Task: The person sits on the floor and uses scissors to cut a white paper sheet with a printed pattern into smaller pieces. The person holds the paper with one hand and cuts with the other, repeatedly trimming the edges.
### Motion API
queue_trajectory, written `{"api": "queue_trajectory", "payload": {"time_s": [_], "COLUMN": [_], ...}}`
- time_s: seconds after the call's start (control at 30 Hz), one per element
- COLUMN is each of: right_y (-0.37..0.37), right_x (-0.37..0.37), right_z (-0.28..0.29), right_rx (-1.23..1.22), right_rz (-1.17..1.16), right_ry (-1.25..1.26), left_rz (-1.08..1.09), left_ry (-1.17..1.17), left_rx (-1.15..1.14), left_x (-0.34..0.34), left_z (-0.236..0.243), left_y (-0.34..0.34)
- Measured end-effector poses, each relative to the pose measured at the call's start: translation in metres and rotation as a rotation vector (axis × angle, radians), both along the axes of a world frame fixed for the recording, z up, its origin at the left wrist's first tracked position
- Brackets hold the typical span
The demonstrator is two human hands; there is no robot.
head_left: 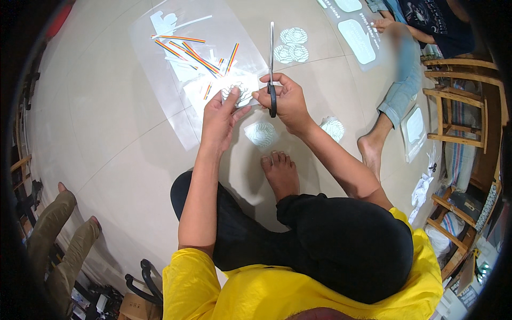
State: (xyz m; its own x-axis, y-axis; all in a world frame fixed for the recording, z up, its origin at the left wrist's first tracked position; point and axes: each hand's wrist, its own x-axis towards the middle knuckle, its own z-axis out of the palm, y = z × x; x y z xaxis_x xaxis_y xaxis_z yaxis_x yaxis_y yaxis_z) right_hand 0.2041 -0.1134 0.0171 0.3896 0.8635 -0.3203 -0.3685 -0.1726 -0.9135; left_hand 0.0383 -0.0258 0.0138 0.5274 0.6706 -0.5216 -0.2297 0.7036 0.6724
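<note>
Left hand pinches white paper cutout; right hand grips black-handled scissors, blades pointing up; plastic sheet beneath.

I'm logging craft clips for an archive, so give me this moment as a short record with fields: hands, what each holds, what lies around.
left hand: left hand holds a small white paper cutout with line pattern
right hand: right hand grips black-handled metal scissors, blades pointing away
floor: pale tiled floor
nearby: clear plastic sheet bearing rainbow-striped paper strips; finished round patterned cutouts beyond the scissors
posture: seated, bare foot forward
others: another person's leg at upper right
</note>
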Motion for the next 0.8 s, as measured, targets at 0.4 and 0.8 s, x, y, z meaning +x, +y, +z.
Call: {"api": "queue_trajectory", "payload": {"time_s": [0.4, 0.8], "right_y": [-0.047, -0.049], "right_x": [-0.031, -0.041], "right_z": [-0.02, -0.015], "right_rx": [-0.225, -0.267], "right_rz": [0.153, 0.246], "right_ry": [0.056, 0.036], "left_rz": [0.148, 0.166], "left_ry": [0.025, 0.073], "left_rx": [0.166, 0.234], "left_x": [-0.003, 0.0], "left_z": [-0.004, -0.005], "left_y": [0.007, 0.004]}}
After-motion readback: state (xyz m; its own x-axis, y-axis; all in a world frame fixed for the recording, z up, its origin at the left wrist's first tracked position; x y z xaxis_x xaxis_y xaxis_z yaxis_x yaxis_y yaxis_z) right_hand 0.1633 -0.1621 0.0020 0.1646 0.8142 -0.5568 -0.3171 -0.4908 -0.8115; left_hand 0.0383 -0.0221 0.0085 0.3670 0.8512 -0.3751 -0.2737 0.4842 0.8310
